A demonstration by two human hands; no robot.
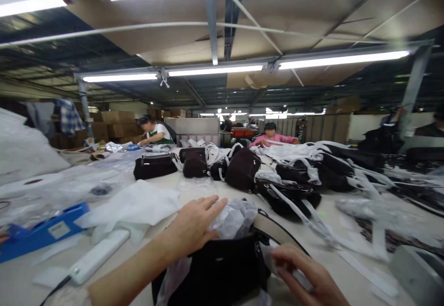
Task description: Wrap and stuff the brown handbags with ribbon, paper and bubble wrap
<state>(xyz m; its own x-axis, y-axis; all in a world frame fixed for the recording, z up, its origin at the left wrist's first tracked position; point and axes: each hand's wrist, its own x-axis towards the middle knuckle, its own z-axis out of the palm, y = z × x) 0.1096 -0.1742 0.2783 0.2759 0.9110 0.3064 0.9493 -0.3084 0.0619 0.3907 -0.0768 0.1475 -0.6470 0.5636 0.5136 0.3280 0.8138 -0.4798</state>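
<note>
A black handbag (pixel 222 269) stands in front of me with its top open. Crumpled translucent white stuffing (pixel 236 218) bulges out of the opening. My left hand (pixel 197 225) lies over the bag's rim against the stuffing, its fingers stretched out. At the bag's right side, my right hand (pixel 301 266) has its fingers closed on a piece of white wrapping (pixel 268 256) by the strap (pixel 277 229). The far end of that wrapping is partly hidden by the fingers. More thin white wrap hangs down the bag's left side.
Several black bags (pixel 243 169) with white-wrapped straps lie across the table (pixel 333 223). To the left are a blue tape dispenser (pixel 52 232), a white corded device (pixel 99 255) and white sheets (pixel 138 202). A grey object (pixel 419 273) sits right. Two people work beyond.
</note>
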